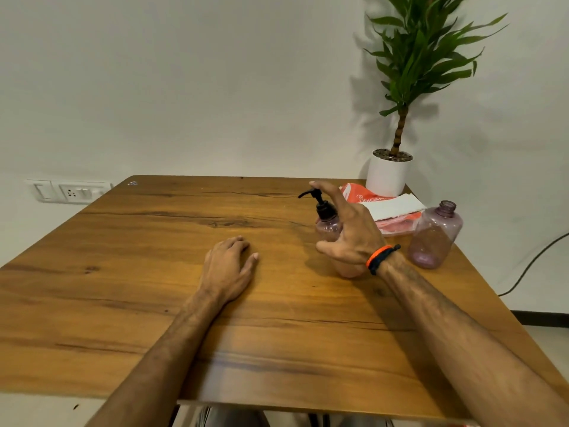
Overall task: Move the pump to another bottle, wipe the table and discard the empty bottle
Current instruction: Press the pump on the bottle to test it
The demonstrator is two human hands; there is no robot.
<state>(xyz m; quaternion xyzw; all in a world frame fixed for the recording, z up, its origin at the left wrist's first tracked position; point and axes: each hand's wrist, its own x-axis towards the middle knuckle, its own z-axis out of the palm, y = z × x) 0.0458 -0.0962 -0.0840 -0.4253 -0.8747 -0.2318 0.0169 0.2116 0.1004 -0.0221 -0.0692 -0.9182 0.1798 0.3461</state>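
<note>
Reaching toward the pump bottle (328, 224), the right hand (351, 232) hovers with fingers (326, 188) spread wide and holding nothing.

Head view: the black pump (320, 204) stands just beyond and below the right fingertips, its long axis upright, its spout pointing left. The bottle under it sits partly hidden behind the palm; whether skin touches it I cannot tell. Right hand is much nearer than the left hand (229, 266), which rests flat on the desk (154, 272), fingers relaxed, well apart from the bottle. Bottle looks clear, pinkish and round-shouldered.

An open bottle (435, 235) with no cap, same tint, stands right of the wrist. Behind the fingers lie a white cloth (394, 206) and an orange packet (363, 195).
</note>
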